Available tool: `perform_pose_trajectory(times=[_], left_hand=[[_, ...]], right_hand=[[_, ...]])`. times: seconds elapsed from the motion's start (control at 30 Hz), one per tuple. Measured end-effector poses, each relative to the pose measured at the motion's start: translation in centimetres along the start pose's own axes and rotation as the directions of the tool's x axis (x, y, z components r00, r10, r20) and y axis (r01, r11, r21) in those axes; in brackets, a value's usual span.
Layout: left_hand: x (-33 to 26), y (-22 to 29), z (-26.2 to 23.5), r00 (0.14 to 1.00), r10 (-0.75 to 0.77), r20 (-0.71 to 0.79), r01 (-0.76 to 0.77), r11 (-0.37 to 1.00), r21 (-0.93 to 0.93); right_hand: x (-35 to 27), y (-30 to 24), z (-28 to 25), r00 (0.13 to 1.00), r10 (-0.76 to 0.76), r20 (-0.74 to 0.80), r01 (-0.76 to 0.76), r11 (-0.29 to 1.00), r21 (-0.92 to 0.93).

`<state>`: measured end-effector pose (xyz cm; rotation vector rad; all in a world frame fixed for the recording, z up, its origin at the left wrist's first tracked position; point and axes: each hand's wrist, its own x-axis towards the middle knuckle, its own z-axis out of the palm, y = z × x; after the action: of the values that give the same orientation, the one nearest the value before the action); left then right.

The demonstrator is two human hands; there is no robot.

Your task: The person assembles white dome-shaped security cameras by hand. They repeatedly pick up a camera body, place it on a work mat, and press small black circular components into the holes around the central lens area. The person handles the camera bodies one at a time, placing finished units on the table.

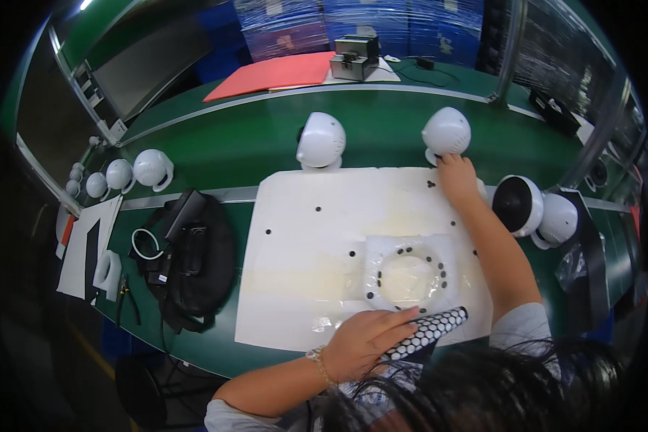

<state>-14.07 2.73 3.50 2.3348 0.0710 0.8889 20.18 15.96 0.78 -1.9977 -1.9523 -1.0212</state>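
Observation:
My right hand (457, 178) reaches to the far right, its fingers closed at the small base of a white, rounded camera-like device (448, 129); the fingertips are partly hidden. At the near edge my left hand (363, 342) holds a curved black sheet covered in white round spots (438, 330), fingers laid over it. Between the hands lies a white mat (295, 266) dotted with small black round pads (318, 209). On it a clear-wrapped white square piece with a round recess (373, 266) bears several more pads around its ring.
Another white device (322, 140) stands beyond the mat, with several at far left (151, 169). Two more, one black-faced (517, 206), sit by my right forearm. A black bag (201, 266), pliers (127, 299) and a white tape dispenser (108, 275) lie left. Metal boxes (353, 66) stand behind.

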Motion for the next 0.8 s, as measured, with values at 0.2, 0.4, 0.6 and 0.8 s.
perform_pose_trajectory(times=[0.2, 0.4, 0.6, 0.8], left_hand=[[-0.9, -1.1, 0.6, 0.998, 0.033, 0.057, -0.030, 0.998, -0.048], [-1.6, -1.7, 0.5, 0.997, -0.002, 0.071, 0.006, 0.999, -0.049], [-0.6, -0.5, -0.1, 0.999, -0.043, -0.021, 0.040, 0.993, -0.113], [-0.7, 0.3, -0.8, 1.000, -0.016, -0.021, 0.016, 1.000, 0.004]], right_hand=[[5.6, -9.2, -2.3, 0.908, -0.315, 0.277, 0.128, 0.837, 0.532], [8.8, -14.4, -3.1, 0.942, -0.304, 0.141, 0.154, 0.767, 0.623], [8.4, -7.4, -2.8, 0.984, 0.160, 0.080, -0.165, 0.642, 0.748], [0.2, -3.6, -14.4, 0.828, 0.239, 0.507, -0.397, -0.389, 0.831]])
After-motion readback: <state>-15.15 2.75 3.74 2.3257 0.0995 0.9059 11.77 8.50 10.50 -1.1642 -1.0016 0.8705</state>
